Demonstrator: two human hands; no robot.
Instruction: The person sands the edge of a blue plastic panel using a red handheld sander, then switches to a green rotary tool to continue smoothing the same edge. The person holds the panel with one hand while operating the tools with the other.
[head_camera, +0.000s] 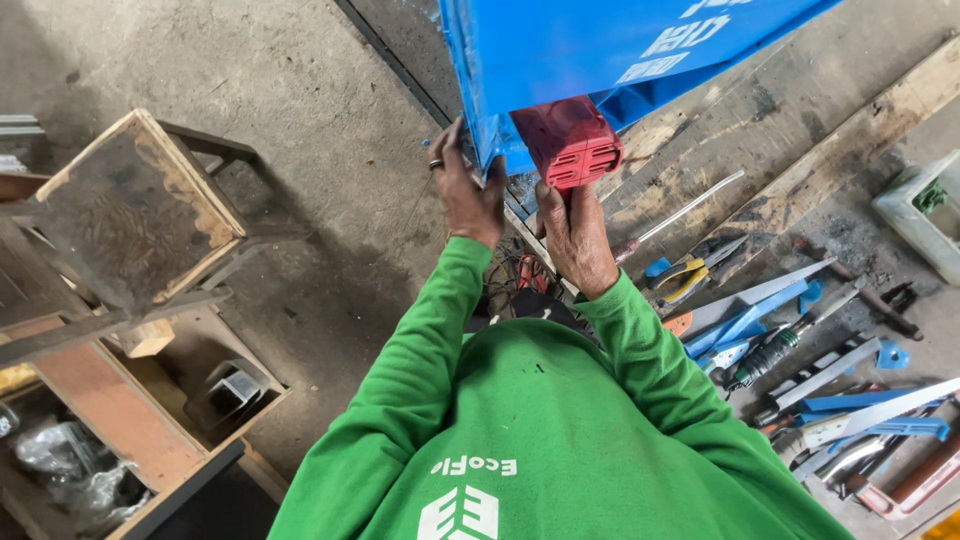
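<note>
A big blue metal panel (570, 45) with white lettering hangs over a worn workbench. A red ribbed plastic block (568, 142) sits against the panel's lower edge. My left hand (467, 190), with a ring on one finger, grips the panel's left edge beside the block. My right hand (577, 235) is just under the red block, fingers closed around its base. Both arms wear green sleeves.
Several hand tools lie on the bench at right: blue-handled saws (760, 305), pliers (690, 275), a screwdriver (770, 352). A wooden stool (130, 205) and an open wooden crate (190, 385) stand on the concrete floor at left. A pale green box (925, 215) sits at far right.
</note>
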